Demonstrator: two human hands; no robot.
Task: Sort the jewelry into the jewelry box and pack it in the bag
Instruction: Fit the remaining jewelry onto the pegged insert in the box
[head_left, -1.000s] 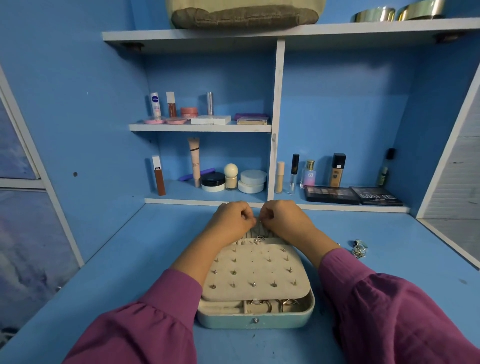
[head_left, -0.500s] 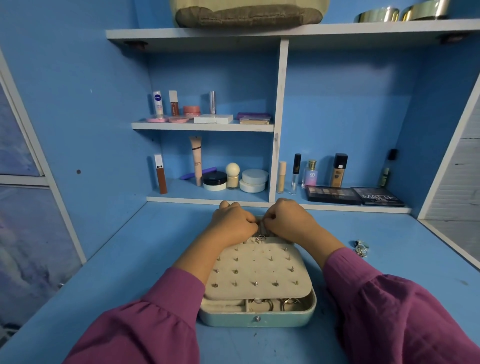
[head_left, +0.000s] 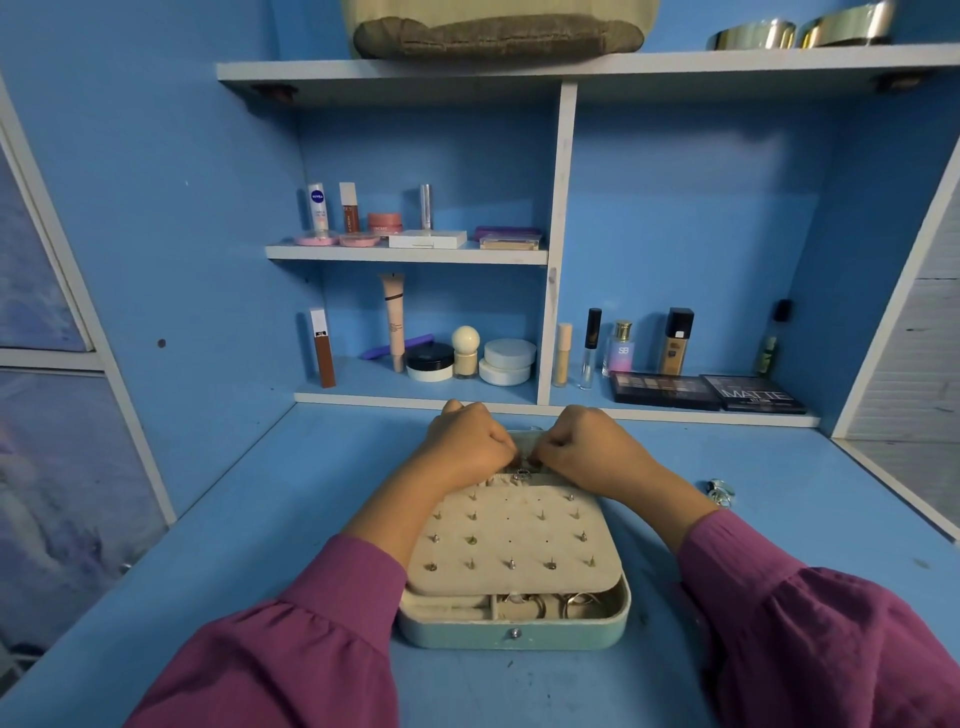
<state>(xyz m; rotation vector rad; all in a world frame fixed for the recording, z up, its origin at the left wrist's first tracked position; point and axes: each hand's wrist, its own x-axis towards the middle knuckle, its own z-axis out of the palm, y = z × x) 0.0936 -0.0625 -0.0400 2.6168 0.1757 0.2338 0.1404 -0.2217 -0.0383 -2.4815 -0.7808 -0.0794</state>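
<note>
A mint-green jewelry box (head_left: 511, 635) lies open on the blue desk in front of me. Its beige stud panel (head_left: 511, 540) carries several small earrings, and rings lie in the front compartments (head_left: 540, 605). My left hand (head_left: 465, 447) and my right hand (head_left: 589, 449) meet knuckle to knuckle over the box's far end. Both have curled fingers pinching a small piece of jewelry that the fingertips mostly hide. A silver ring (head_left: 521, 474) sits in the padded row just below them. More loose silver jewelry (head_left: 721, 491) lies on the desk to the right. An olive bag (head_left: 498, 34) rests on the top shelf.
Shelves behind the box hold several cosmetics: tubes, jars (head_left: 506, 361), bottles, and two eyeshadow palettes (head_left: 709, 392) on the lower ledge. Two metal bowls (head_left: 800, 31) stand on the top shelf at the right. The desk is walled on the left and right.
Both hands have drawn slightly closer together and lower over the far end of the box. The box and the loose jewelry have stayed put.
</note>
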